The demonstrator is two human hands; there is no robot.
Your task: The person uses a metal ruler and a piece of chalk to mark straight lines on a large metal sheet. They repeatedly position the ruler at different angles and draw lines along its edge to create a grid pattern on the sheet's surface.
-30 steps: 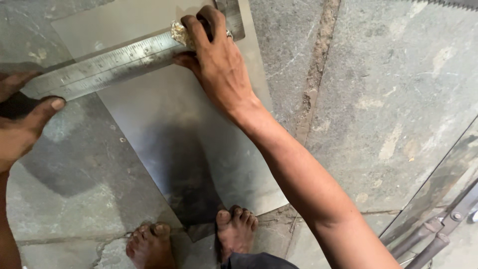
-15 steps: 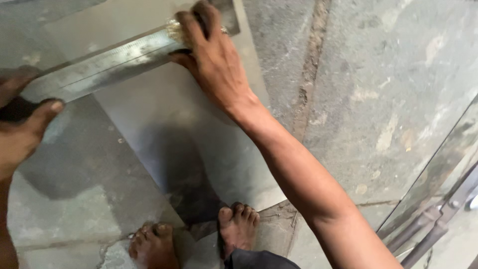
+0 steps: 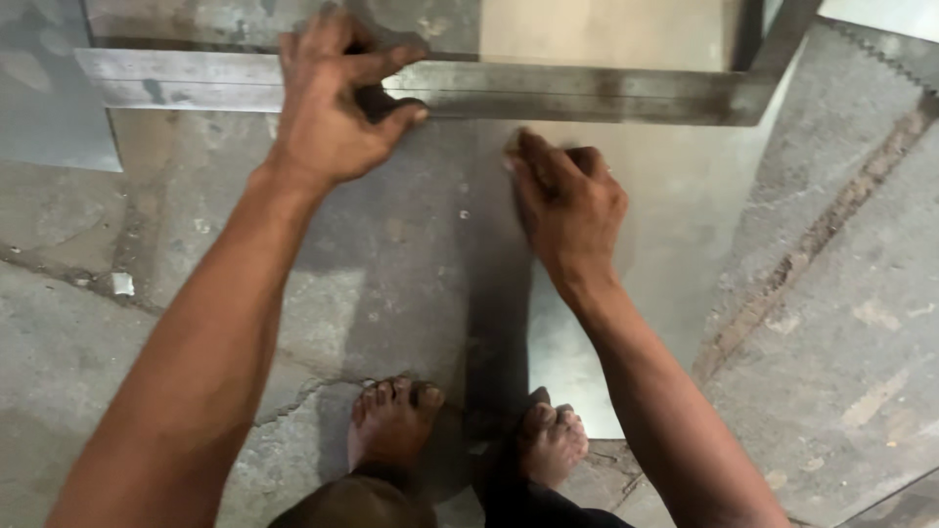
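Pressing down on a long steel square, the person's left hand spreads over the blade, with the fingers arched across its top face and the thumb hooked against its near edge; the hand is not closed round the tool but holds it flat by weight. The square lies crosswise over a sheet of grey metal, and at its right end a shorter arm turns away toward the top of the view, forming the corner of the tool.

The right hand sits just below the blade, on the near side of the square, fingers curled inward into a loose fist with the knuckles up and the fingertips pointing at the blade's edge. Whether it pinches a scriber or pencil cannot be told, since the curled fingers hide what lies between them.

The sheet rests on a rough concrete floor. Two bare feet stand on the near side of the square, the right one on the sheet's lower edge, the left one on the floor beside it.
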